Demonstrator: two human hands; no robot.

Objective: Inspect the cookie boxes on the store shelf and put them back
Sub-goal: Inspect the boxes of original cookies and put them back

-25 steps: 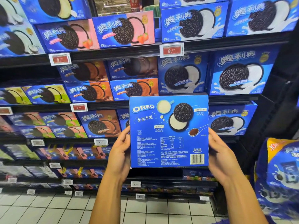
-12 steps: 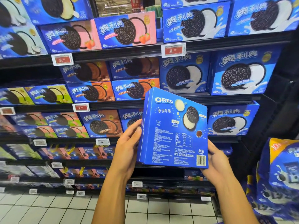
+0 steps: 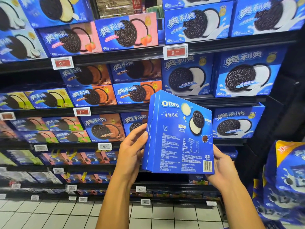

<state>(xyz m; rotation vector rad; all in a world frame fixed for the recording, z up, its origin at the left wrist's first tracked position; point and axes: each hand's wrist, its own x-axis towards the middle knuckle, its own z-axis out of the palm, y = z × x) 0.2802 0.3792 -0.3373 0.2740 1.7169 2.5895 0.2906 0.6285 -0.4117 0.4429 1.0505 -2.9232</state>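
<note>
Both hands, left hand (image 3: pixel 132 151) and right hand (image 3: pixel 221 164), grip blue cookie box (image 3: pixel 178 138); stocked shelf (image 3: pixel 214 100) behind

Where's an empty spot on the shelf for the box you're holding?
A dark gap sits left of the stacked chocolate boxes, above the green boxes. Another shows just beneath the held Oreo box. The strawberry boxes up top are packed tight.
</note>
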